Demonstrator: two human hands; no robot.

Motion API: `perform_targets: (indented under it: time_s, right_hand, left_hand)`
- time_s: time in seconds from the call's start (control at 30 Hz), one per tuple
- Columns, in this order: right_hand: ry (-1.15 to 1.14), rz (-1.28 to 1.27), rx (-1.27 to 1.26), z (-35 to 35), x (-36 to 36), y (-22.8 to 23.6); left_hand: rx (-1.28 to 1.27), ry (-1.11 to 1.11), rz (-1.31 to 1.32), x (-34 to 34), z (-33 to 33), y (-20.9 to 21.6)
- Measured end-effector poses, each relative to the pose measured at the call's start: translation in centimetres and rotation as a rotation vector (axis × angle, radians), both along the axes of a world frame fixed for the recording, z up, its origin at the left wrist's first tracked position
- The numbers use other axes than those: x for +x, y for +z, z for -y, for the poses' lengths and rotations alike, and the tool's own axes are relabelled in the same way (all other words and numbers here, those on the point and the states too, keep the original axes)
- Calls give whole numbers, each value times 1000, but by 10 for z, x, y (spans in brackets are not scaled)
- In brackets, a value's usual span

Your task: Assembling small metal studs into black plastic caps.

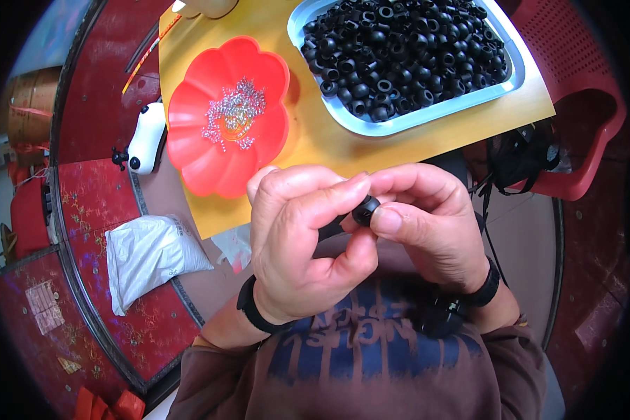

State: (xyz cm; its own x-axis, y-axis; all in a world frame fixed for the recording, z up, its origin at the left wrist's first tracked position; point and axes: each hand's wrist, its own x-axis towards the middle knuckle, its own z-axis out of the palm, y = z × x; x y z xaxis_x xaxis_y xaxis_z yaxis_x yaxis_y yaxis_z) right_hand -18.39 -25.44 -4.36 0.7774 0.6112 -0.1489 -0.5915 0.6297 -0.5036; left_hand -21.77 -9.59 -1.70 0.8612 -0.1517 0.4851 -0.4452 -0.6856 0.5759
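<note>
Above my lap, just off the table's near edge, my two hands meet at a small, rounded black plastic piece (365,211) with an opening in it. My right hand (430,227) pinches it between thumb and fingers. From the other side, my left hand (304,241) closes its bent fingers against the same piece; anything smaller between those fingertips is hidden. Beyond my left hand, a red petal-shaped bowl (192,136) holds many tiny shiny silver bits (238,108). A light-blue tray (374,129) heaped with similar hollow black pieces (406,56) sits farther right.
The bowl and tray stand on a yellow wooden table (308,136). At left are a white rounded object (147,136) with black spots and a white sack (154,259) on the red patterned floor. A red plastic chair (595,140) and black bag (521,157) are at right.
</note>
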Motion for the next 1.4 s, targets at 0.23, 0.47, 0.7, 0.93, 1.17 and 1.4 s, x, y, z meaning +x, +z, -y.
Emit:
perform_targets:
  time_s: [0.23,0.47,0.7,0.93,1.17,1.4]
  right_hand:
    - [101,-62,40,3,3,-6]
    - [135,-94,45,4,6,-9]
    - [176,-118,66,2,6,-8]
    - [221,-124,69,3,9,-10]
    - [213,-125,82,5,10,-9]
    - [242,-116,75,6,11,-10]
  left_hand:
    - [15,81,34,2,4,2]
    - [21,53,29,3,2,0]
    - [37,50,30,3,0,-2]
    - [126,5,12,1,0,-1]
    - [140,-38,34,6,-1,0]
    - [154,-77,16,7,-2,4]
